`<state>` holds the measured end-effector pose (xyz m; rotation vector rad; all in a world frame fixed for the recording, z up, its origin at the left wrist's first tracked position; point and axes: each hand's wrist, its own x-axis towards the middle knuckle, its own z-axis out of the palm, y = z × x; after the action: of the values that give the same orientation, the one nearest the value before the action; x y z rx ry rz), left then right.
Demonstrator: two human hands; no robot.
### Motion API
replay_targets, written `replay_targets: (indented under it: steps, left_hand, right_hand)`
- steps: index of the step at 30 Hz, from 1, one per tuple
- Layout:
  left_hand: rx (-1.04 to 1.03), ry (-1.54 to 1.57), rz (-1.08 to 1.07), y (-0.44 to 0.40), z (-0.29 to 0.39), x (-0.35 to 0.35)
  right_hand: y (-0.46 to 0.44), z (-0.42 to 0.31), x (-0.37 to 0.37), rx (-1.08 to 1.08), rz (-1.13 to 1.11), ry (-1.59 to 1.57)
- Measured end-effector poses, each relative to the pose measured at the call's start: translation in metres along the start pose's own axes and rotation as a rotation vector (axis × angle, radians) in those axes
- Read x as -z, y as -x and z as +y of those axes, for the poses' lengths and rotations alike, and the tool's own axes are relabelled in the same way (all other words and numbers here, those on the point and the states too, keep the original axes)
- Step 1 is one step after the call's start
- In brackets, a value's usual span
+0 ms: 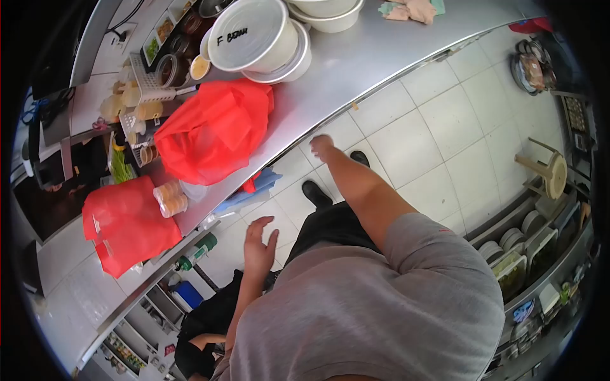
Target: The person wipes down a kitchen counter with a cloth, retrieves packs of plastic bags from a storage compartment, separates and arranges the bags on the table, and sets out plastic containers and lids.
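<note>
My left hand (258, 247) is held in the air in front of the counter's edge, its fingers stretched and the thumb apart, with nothing in it. My right hand (322, 148) hangs over the floor beside the counter; its fingers look curled but are blurred, and no object shows in it. On the steel counter (337, 66), nearest to my hands, lies a puffed-up red cloth-like bag (216, 130). A flatter red bag (130, 222) lies further left, beside stacked small lidded tubs (170, 198).
Large white lidded tubs (251, 35), one marked in black, stand on the counter. Behind are a white basket (146, 86) and sauce containers. Another person in dark clothing (213, 317) is at lower left. A beige stool (546, 168) and dish racks (518, 247) stand at right.
</note>
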<state>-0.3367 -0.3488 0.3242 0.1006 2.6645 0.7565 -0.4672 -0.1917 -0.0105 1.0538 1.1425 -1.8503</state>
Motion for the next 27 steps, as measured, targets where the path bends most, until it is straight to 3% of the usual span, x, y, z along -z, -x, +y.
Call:
replay_targets:
  steps: [2,6,9,13,16,17,25,27]
  left_hand:
    - [0.009,0.03,-0.014,0.014,0.005,-0.007]
    - [0.154,0.131,-0.054,0.053,0.005,-0.015]
    - [0.303,0.195,-0.041,0.085,-0.016,-0.018]
    - [0.353,0.276,0.019,0.132,-0.073,-0.037]
    - [0.374,0.283,0.003,0.157,-0.097,-0.039]
    - [0.384,0.296,0.017,0.17,-0.107,-0.04]
    - [0.374,0.366,0.119,0.237,-0.19,-0.042]
    - [0.387,0.367,0.146,0.246,-0.196,-0.036]
  right_hand:
    - [0.003,0.022,-0.028,-0.052,-0.1,0.17]
    - [0.003,0.036,-0.082,0.106,-0.182,0.07]
    - [-0.009,0.025,-0.106,0.095,-0.121,-0.272]
    - [-0.087,0.036,-0.118,0.111,-0.234,-0.721]
    - [-0.044,0.03,-0.11,0.154,-0.034,-0.457]
    - [-0.029,0.049,-0.099,0.304,-0.046,-0.526]
    - [0.026,0.12,-0.018,0.228,-0.014,-0.224]
    - [0.028,0.108,-0.015,0.066,0.032,0.073]
